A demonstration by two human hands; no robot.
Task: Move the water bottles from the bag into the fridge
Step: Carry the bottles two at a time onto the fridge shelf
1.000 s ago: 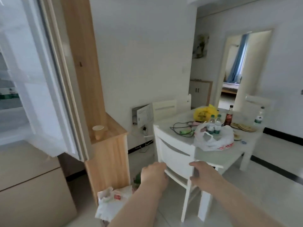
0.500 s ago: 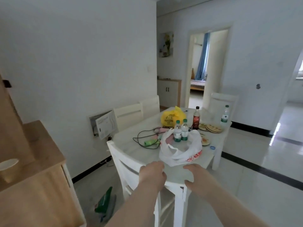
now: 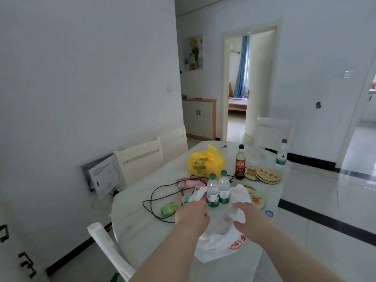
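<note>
both hands reach over the table (image 3: 140, 222) to the white bag (image 3: 215, 245). the left hand (image 3: 192, 217) has its fingers curled at the bag's left rim; i cannot tell whether it grips the plastic. the right hand (image 3: 249, 219) pinches a fold of the bag's right rim between thumb and fingers. just past the left hand's fingertips, the left water bottle (image 3: 213, 193) and right water bottle (image 3: 224, 189) stand upright in the bag, touching each other. a black cable (image 3: 154, 192) lies left of the left hand. beyond the bottles sits a yellow bag (image 3: 203, 164). a third water bottle (image 3: 282, 152) stands well beyond the right hand.
</note>
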